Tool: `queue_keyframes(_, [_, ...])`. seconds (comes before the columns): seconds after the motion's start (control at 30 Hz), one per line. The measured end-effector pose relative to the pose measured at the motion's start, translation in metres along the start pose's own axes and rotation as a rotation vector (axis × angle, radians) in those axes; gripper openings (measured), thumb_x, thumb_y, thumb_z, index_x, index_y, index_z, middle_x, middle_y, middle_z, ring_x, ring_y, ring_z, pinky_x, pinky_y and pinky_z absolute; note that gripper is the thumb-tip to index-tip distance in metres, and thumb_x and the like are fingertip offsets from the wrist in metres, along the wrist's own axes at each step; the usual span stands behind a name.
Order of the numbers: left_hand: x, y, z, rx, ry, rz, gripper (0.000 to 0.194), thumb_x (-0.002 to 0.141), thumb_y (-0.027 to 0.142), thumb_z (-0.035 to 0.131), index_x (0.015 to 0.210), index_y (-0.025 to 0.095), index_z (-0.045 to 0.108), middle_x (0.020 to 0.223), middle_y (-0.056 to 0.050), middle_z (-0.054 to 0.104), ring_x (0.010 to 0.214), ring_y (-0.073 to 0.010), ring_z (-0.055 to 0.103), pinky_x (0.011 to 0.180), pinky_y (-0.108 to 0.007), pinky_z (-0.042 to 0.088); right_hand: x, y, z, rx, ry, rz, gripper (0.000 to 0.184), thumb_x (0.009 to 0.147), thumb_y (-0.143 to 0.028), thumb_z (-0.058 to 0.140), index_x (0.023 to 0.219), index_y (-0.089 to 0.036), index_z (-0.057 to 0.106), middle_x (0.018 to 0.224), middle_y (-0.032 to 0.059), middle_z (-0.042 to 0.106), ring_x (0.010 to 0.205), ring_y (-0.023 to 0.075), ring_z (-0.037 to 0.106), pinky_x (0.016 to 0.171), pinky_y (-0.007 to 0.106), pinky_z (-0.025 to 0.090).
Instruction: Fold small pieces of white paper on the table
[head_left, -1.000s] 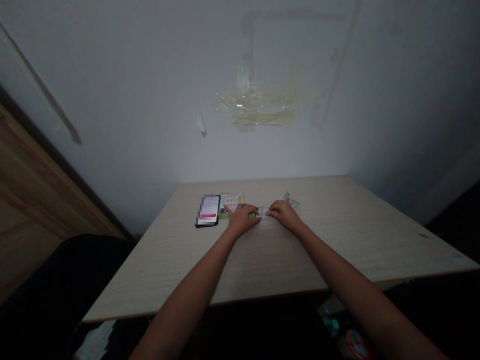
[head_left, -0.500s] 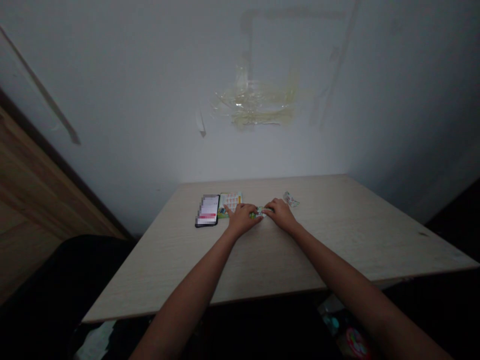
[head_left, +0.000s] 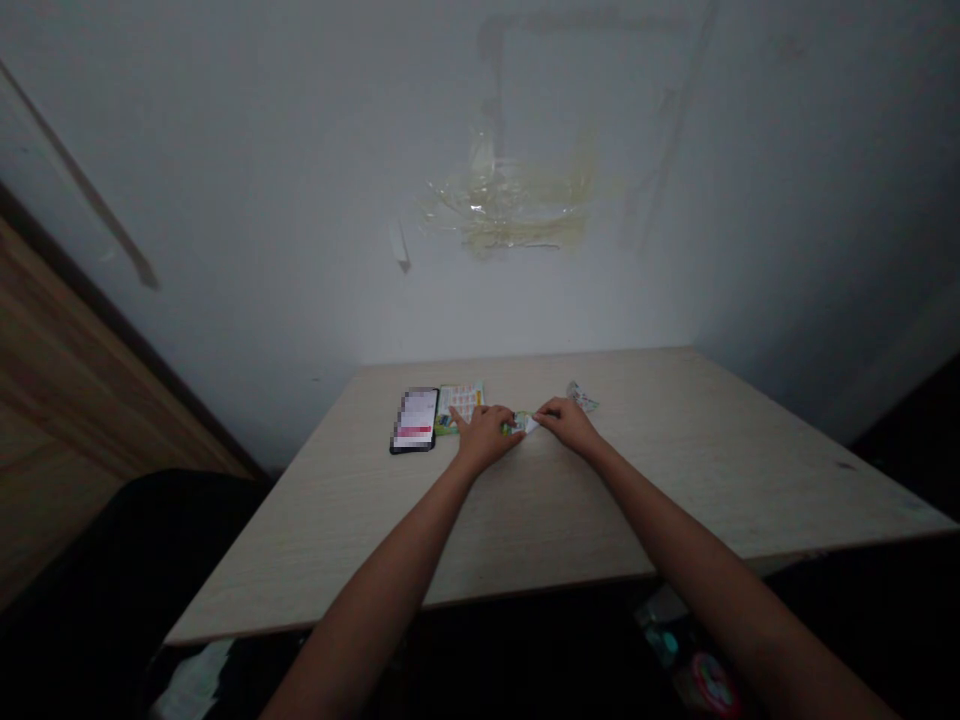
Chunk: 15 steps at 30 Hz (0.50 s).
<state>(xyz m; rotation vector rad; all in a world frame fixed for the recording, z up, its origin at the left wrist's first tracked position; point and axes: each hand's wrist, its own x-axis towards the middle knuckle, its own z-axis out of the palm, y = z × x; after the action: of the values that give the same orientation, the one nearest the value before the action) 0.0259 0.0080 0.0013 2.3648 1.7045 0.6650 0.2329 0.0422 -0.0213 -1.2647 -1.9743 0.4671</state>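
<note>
A small piece of printed green-and-white paper (head_left: 528,425) lies on the table between my hands, with a white corner turned up at its right end. My left hand (head_left: 484,435) holds its left part down, fingers and thumb on either side of it. At the upturned corner, my right hand (head_left: 568,425) pinches the paper between thumb and fingertips. Left of my left hand lies a printed leaflet (head_left: 463,400) in white and green, partly covered by the hand. Beyond my right hand is a crumpled printed scrap (head_left: 582,396).
A phone (head_left: 414,420) with a lit, partly blurred screen lies at the leaflet's left edge. The pale wooden table (head_left: 360,520) meets a wall (head_left: 300,200) bearing strips of clear tape (head_left: 517,215). Below the front edge at right sits a pink round item (head_left: 712,685).
My right hand moved left over the paper, then drew back right, and a white corner now shows turned up. My left hand has stayed in place.
</note>
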Motion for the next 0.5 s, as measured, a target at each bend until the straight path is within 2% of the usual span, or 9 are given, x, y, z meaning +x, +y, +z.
queue_keyframes(0.27, [0.001,-0.001,0.001,-0.024,0.003,-0.006,0.022,0.083,0.050,0.064,0.093,0.032,0.069,0.125,0.002,0.068,0.128,-0.0318,0.048,0.109,-0.075,-0.013,0.002,-0.001,0.011,-0.130,0.081,0.039,0.018,0.086,-0.033,0.066,0.084,-0.017,0.074,0.088,0.0071,0.072,0.087,0.0196,0.062,0.082,0.032,0.045])
queue_keyframes(0.5, [0.001,-0.004,0.004,-0.065,0.016,-0.015,0.023,0.081,0.049,0.067,0.094,0.031,0.069,0.124,0.001,0.069,0.131,-0.0320,0.046,0.109,-0.075,-0.013,0.001,-0.007,0.015,-0.272,0.083,0.063,0.020,0.088,-0.037,0.065,0.088,-0.019,0.072,0.091,0.0069,0.069,0.092,0.0204,0.059,0.084,0.032,0.041])
